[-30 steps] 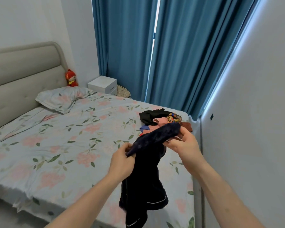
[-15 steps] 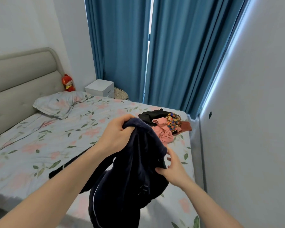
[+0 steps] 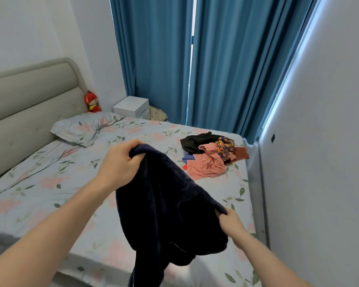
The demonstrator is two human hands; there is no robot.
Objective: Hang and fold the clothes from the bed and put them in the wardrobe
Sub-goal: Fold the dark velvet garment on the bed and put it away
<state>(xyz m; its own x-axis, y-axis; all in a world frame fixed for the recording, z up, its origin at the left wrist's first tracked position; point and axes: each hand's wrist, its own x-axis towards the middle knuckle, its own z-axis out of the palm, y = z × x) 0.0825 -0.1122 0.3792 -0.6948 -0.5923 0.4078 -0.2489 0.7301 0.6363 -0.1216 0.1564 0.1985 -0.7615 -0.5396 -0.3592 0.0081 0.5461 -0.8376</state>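
The dark navy, soft fleecy garment (image 3: 170, 206) hangs in the air between my two hands, above the near half of the bed, its bulk drooping in heavy folds toward the bottom edge of the view, where a thin pale line of piping shows on the cloth. My left hand (image 3: 120, 164) is raised and its grip is closed on the top edge of the garment, fingers curled over a bunched fold. My right hand (image 3: 229, 221) sits lower and nearer to me, its grip pinched shut on another edge of the same cloth, so the fabric slopes down from left to right between them. Beneath it lies the bed with its pale floral sheet of pink blossoms and green leaves (image 3: 56, 183). Farther along the mattress, near its right edge and well apart from what I hold, is the heap of remaining clothes (image 3: 212, 157): a black piece at the back, a salmon-pink crumpled one in front, a bright multicoloured patterned piece on top, a rust-brown bit at the right and a sliver of blue at the left. At the head of the bed a matching floral pillow (image 3: 83, 129) rests against the grey padded headboard (image 3: 29, 100), with a small red plush toy (image 3: 92, 101) in the corner behind it. Beside that stands a white bedside cabinet (image 3: 132, 106), and teal-blue curtains (image 3: 226, 65) hang full height behind. A plain white wall (image 3: 330, 141) runs down my right.
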